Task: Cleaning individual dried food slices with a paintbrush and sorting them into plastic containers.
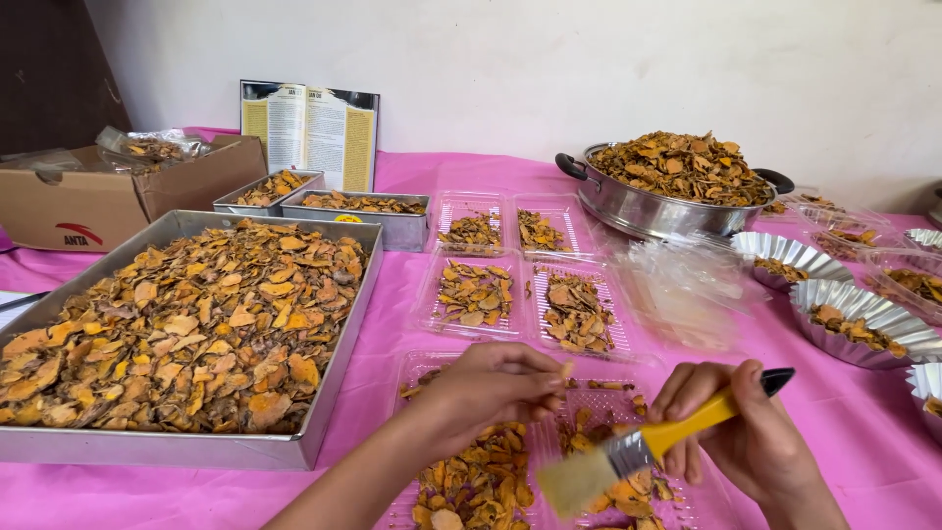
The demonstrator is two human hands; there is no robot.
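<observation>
Pink counter (844,432): right hand (746,432) grips a yellow brush (648,447), left hand (491,388) pinches what's probably a dried slice (566,370) over the clear tray (603,397).

Both forearms are bare (no sleeves, rings or watch).

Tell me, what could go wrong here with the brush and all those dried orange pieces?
1. The left hand pinches one small dried orange slice by its fingertips; it could slip and drop.
2. The right hand swings the yellow-handled paintbrush low over the clear plastic tray; its bristles might flick pieces onto the pink tablecloth.
3. The thin tray looks light, so a nudge may tip it.
</observation>
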